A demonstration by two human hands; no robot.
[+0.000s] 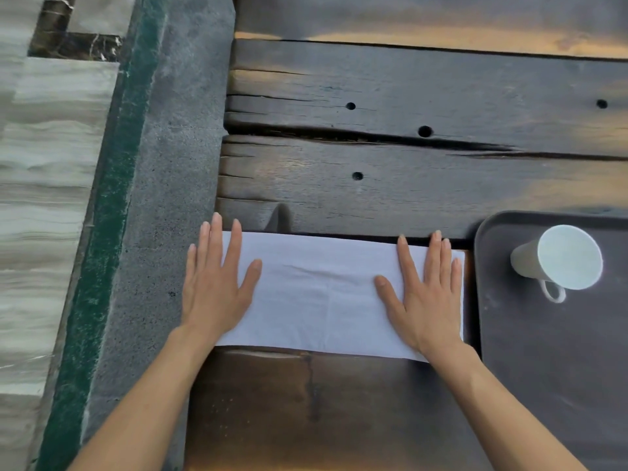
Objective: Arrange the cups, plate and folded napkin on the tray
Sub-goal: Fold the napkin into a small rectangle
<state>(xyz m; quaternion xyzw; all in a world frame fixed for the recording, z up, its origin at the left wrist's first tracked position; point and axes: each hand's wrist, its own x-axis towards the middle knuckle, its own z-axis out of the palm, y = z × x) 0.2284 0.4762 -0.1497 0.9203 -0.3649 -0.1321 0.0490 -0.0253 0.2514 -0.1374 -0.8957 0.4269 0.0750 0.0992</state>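
Napkin [319, 294] on table | both hands flat, grips released | cup [560, 258] on tray [543, 368]

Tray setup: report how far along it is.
Done: one white cup stands on the dark tray. In hand: the left hand and right hand press flat on the white napkin, on the wooden table beside the tray. Left: napkin onto tray; no plate or other cups in view.

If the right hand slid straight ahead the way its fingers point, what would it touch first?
The right hand lies flat on the white napkin, fingers pointing away from the person. Past the napkin's far edge comes only bare wooden table; the tray and cup sit off to its right.
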